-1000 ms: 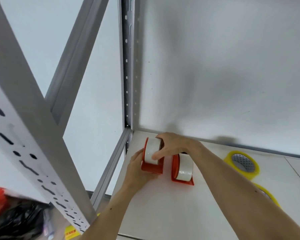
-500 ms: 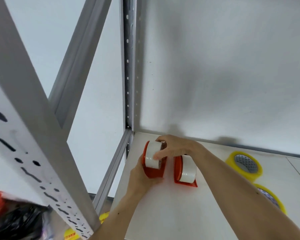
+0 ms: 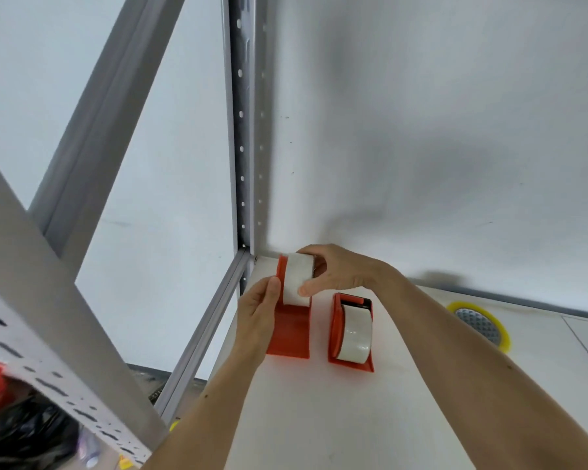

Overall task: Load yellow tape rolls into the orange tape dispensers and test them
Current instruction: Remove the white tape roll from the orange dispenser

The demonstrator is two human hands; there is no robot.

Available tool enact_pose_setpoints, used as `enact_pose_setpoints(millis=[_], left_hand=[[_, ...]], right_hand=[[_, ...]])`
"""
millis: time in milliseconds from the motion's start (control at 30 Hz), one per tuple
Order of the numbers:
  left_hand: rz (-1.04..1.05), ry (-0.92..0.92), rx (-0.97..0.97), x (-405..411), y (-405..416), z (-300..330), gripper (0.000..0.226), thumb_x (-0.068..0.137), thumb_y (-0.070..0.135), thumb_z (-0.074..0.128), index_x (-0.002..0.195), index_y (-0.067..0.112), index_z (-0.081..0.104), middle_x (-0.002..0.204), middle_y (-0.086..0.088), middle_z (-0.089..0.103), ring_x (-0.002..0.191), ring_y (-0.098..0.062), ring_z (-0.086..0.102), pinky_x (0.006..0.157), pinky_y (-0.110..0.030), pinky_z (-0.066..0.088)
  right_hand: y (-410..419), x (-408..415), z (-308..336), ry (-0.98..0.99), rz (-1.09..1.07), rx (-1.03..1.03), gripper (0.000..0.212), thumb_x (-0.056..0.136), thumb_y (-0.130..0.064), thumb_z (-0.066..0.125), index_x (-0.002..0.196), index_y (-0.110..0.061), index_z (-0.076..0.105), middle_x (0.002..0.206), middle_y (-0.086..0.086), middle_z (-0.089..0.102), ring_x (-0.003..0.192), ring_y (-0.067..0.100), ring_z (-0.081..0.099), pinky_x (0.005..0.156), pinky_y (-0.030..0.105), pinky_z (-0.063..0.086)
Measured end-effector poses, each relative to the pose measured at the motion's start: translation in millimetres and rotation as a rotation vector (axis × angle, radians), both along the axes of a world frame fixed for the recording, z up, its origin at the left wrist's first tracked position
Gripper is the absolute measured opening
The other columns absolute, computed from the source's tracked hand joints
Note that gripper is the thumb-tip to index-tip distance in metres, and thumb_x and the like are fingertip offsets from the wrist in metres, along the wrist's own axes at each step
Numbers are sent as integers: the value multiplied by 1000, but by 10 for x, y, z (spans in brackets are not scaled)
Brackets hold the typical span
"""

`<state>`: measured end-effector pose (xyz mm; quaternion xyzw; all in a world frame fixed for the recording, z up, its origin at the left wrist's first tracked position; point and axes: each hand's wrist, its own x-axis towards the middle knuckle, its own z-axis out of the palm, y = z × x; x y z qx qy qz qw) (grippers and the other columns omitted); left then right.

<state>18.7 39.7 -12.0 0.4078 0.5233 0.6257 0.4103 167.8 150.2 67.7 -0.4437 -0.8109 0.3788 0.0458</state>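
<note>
Two orange tape dispensers stand on the white shelf (image 3: 319,418). The left dispenser (image 3: 291,334) is tilted up off the shelf, and a pale tape roll (image 3: 297,279) sits in it. My left hand (image 3: 257,317) grips the dispenser's left side. My right hand (image 3: 333,271) pinches the roll from the right, thumb on its face. The right dispenser (image 3: 352,334) rests flat on the shelf with its own pale roll loaded. A loose yellow tape roll (image 3: 481,323) lies flat at the right, partly behind my right forearm.
A grey perforated shelf upright (image 3: 248,130) stands in the back left corner, with a diagonal brace (image 3: 109,113) and a second post (image 3: 31,317) nearer me. The white back wall (image 3: 421,130) is close behind the dispensers. Red and black items (image 3: 14,418) lie at lower left.
The left dispenser has been lifted and tipped up off the shelf by both hands. My right hand has shifted from the roll's top to pinching its side.
</note>
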Motion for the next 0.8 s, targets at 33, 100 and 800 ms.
enact_pose_setpoints(millis=[33, 100, 800], left_hand=[[23, 10, -5, 21, 26, 22, 36, 101, 35, 50, 86, 8, 69, 84, -22, 63, 76, -20, 57, 75, -37, 47], [69, -1, -21, 45, 71, 53, 30, 100, 32, 51, 86, 14, 70, 79, -5, 66, 73, -9, 60, 71, -24, 50], [218, -83, 16, 290, 206, 91, 36, 102, 26, 49, 68, 16, 57, 55, 19, 60, 55, 3, 53, 65, -20, 42]], right_hand=[[23, 35, 1, 5, -9, 1, 58, 68, -32, 86, 120, -21, 62, 110, 4, 69, 101, 23, 67, 94, 43, 56], [59, 146, 27, 9, -36, 4, 59, 69, -28, 86, 121, -21, 61, 110, 3, 68, 101, 22, 67, 93, 41, 56], [-163, 1594, -477, -140, -694, 168, 106, 70, -30, 88, 155, -21, 27, 145, 9, 46, 127, 26, 49, 91, 30, 40]])
